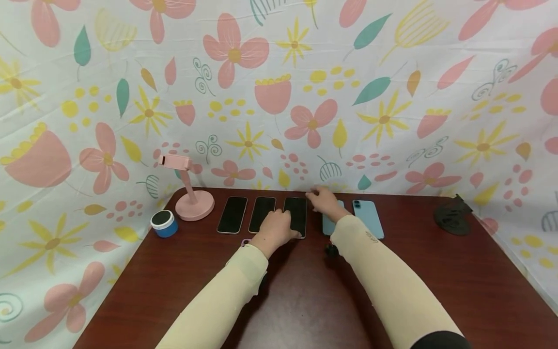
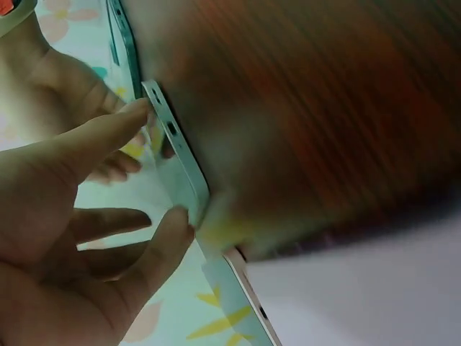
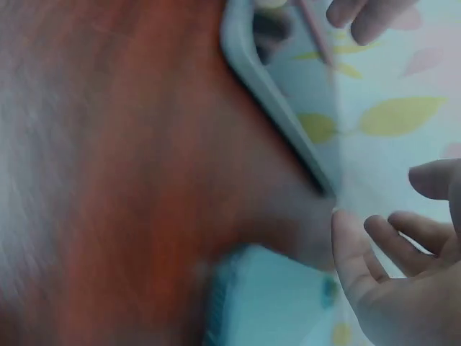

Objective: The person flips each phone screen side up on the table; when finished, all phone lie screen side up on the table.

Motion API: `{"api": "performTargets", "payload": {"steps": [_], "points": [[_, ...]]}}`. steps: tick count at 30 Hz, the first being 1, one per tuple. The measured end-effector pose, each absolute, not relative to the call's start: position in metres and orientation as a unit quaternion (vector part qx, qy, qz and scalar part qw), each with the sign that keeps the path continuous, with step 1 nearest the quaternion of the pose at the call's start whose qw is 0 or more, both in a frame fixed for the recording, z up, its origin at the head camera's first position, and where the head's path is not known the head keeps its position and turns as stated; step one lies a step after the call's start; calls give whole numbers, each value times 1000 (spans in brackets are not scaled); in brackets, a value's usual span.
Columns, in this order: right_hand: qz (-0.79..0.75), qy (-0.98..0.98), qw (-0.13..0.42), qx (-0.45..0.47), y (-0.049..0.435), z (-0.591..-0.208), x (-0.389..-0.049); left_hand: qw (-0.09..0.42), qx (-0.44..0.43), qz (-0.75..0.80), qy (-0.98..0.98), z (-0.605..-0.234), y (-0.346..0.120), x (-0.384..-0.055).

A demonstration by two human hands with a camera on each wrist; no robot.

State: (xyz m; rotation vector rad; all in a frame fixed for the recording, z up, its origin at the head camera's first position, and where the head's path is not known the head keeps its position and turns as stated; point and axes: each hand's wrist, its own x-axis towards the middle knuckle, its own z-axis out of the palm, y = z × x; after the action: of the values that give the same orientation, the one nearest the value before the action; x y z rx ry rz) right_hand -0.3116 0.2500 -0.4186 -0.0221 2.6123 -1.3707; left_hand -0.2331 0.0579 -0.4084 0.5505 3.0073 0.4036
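Observation:
A black-screened smartphone [image 1: 298, 213] lies face up in the middle of a row of phones. My left hand [image 1: 275, 231] spans its near end. In the left wrist view the thumb and a finger meet the two corners of its edge [image 2: 176, 144], pinching it across the width. Close by the phone's far right corner is my right hand [image 1: 326, 202], its fingers loosely bent with nothing in them. Below that hand and forearm a light blue phone [image 1: 330, 227] is partly hidden; in the right wrist view its pale back [image 3: 277, 299] shows.
Two more dark-screened phones [image 1: 233, 214] lie to the left, another light blue phone [image 1: 368, 218] to the right. A pink phone stand [image 1: 195, 206] and a blue jar [image 1: 164, 224] stand at the table's left edge. A black stand [image 1: 452, 216] sits far right. Flowered cloth [image 1: 270, 116] hangs behind.

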Motion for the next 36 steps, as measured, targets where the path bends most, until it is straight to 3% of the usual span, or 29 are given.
{"api": "performTargets", "payload": {"steps": [8, 18, 36], "points": [[-491, 868, 74, -4, 294, -394, -303, 59, 194, 221, 954, -410, 81, -231], [-428, 901, 71, 14, 326, -397, -304, 103, 203, 266, 937, -418, 110, -233], [-332, 938, 97, 29, 327, -419, -315, 76, 193, 171, 963, -431, 148, -236]]}}
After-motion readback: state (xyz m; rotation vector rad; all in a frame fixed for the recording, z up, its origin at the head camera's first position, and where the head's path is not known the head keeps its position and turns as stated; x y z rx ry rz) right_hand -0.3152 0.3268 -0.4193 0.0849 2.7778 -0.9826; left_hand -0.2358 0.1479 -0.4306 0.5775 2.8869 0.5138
